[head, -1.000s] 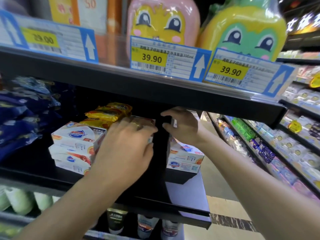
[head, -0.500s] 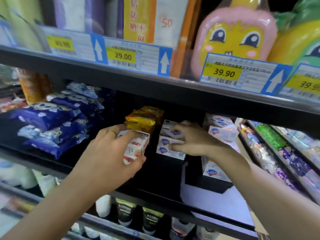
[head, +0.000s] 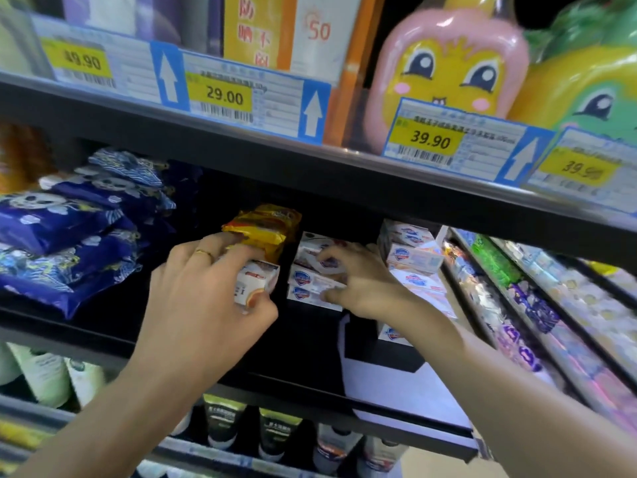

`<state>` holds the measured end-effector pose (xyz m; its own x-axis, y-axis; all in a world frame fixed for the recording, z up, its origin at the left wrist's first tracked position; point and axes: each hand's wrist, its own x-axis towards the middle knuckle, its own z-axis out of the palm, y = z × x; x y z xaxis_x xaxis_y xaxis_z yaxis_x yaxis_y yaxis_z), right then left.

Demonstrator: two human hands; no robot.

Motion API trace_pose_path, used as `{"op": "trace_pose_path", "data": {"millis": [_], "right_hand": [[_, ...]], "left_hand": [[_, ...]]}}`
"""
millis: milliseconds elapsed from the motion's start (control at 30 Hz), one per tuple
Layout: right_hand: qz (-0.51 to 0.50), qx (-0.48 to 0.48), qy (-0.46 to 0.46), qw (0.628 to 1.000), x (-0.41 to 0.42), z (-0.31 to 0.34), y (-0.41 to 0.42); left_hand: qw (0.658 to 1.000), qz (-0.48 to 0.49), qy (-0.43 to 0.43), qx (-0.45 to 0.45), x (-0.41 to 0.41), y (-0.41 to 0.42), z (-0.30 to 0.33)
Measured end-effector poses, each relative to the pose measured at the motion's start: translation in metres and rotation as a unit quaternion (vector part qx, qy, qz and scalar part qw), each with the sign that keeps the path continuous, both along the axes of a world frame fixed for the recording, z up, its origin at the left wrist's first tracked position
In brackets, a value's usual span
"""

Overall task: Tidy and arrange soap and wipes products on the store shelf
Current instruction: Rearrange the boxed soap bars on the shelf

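A white soap box [head: 256, 282] with red-orange print sits at frame centre, tilted, under yellow packets [head: 263, 227]. Right of it stand stacked white soap boxes [head: 312, 279] with blue shield logos. Dark blue wipes packs [head: 69, 236] lie piled at left

Both arms reach toward twelve o'clock — left hand [head: 203, 298] gripping with curled fingers [head: 262, 307], right hand [head: 362, 288] pinching.

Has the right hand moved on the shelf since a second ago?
Yes. The right hand has moved left, off the end stack of soap boxes and onto the middle stack of soap boxes.
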<state>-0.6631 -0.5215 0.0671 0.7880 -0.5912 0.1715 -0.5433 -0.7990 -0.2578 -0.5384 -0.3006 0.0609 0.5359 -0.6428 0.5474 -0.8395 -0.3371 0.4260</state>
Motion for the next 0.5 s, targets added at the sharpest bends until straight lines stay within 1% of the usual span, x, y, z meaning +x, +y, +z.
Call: {"op": "trace_pose_path", "data": {"millis": [133,233,367,433,500], "right_hand": [[0.011,-0.012,-0.028,0.999,-0.014,0.004,0.007],[0.006,-0.015,-0.066,0.998,-0.036,0.019,0.007],[-0.003,-0.058,-0.114,0.992,-0.077,0.042,-0.002],[-0.007,-0.04,-0.112,0.993,-0.099,0.05,-0.014],[-0.039,-0.034,-0.075,0.996,-0.12,0.053,-0.031]], "left_hand": [[0.998,-0.038,0.005,-0.059,-0.02,-0.002,0.003],[0.993,-0.071,0.001,-0.092,-0.04,-0.007,0.001],[0.983,-0.127,-0.008,-0.13,-0.075,-0.024,-0.008],[0.98,-0.147,-0.02,-0.134,-0.094,-0.039,-0.014],[0.977,-0.165,-0.028,-0.136,-0.113,-0.058,-0.02]]}}
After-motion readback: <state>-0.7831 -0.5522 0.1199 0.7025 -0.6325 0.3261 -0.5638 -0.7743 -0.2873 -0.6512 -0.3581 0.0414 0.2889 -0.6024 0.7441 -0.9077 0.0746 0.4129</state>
